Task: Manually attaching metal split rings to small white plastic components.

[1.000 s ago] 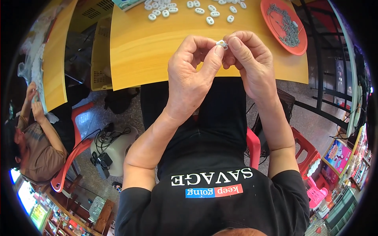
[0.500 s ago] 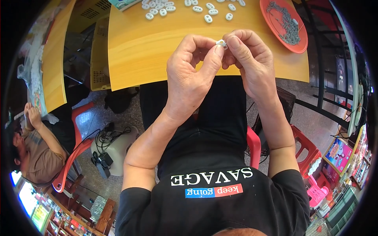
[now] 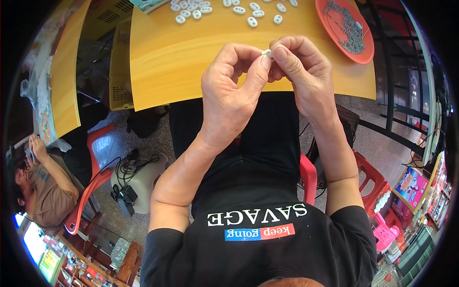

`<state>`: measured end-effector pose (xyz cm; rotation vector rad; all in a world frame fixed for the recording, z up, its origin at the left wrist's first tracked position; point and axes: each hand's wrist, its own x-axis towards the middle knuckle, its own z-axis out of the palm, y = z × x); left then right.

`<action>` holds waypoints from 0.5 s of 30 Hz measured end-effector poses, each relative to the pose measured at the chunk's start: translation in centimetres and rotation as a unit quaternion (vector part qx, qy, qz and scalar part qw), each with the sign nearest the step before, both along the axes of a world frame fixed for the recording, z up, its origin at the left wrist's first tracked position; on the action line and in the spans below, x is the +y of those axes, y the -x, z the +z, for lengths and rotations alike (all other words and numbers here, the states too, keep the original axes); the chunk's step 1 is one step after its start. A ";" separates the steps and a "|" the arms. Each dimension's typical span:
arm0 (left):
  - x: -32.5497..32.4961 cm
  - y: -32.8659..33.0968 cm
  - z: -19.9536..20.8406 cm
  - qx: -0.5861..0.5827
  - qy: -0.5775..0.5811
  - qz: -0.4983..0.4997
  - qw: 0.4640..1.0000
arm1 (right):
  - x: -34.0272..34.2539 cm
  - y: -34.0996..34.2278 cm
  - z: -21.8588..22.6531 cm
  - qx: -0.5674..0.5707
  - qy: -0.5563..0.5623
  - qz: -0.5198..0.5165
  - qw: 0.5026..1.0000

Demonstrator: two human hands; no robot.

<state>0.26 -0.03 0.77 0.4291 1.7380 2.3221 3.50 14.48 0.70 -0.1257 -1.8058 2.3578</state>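
White two-holed pieces (image 3: 196, 14) are scattered on the yellow table (image 3: 191, 62). Nearer, above the table, a small white part (image 3: 266, 53) is pinched between thumb and finger of the left hand (image 3: 234, 91), its right end gripped by the right hand (image 3: 310, 79). Farther right, grey bits (image 3: 354, 43) are held on a red plate (image 3: 362, 58).

You have a small white piece (image 3: 267, 53) with a visible opening, pinched between the tips of your fingers (image 3: 247, 50), which partly cover it.
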 end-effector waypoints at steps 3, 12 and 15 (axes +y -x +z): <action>0.2 0.0 -0.1 0.016 0.012 0.014 1.000 | -0.5 0.1 -0.3 0.008 0.012 -0.020 1.000; 0.0 2.0 -1.7 -0.050 -0.005 -0.007 0.999 | -0.4 1.5 -2.1 -0.034 0.054 -0.014 0.998; -0.5 2.4 -1.3 -0.050 -0.004 -0.029 0.998 | 0.2 1.6 -1.1 -0.035 0.071 0.018 0.997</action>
